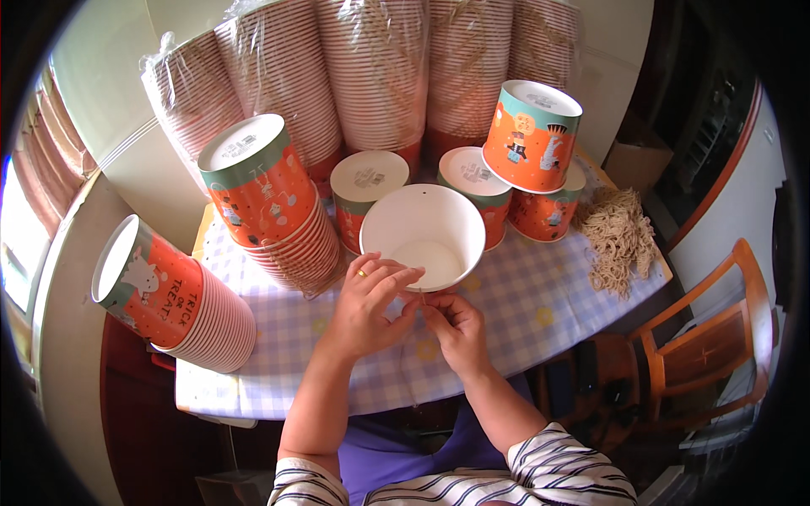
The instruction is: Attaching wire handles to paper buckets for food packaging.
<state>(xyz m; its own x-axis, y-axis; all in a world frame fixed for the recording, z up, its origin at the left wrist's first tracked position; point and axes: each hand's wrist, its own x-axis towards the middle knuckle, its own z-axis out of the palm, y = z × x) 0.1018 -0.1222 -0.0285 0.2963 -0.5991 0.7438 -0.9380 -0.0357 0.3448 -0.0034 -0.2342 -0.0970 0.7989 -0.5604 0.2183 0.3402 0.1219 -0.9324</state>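
An open paper bucket (422, 223), white inside, is tipped with its mouth toward me at the table's near middle. A small dark hole shows near its far rim. My left hand (361, 310), with a ring on one finger, grips its near rim: the fingers reach over the edge and the thumb is below, outside. Just right of that thumb, my right hand (460, 331) pinches thumb and forefinger together at the outside of the rim. A thin cord (423, 297) shows between the two hands; most of it is hidden by the fingers.
Upside-down orange-and-green buckets stand around: a tall stack (261, 190) at left, a leaning stack (181, 295) at the left edge, several singles behind, one bucket (533, 139) atop another. Plastic-wrapped stacks (375, 76) line the back. Beige cords (620, 240) lie right, beyond a wooden chair (704, 337).
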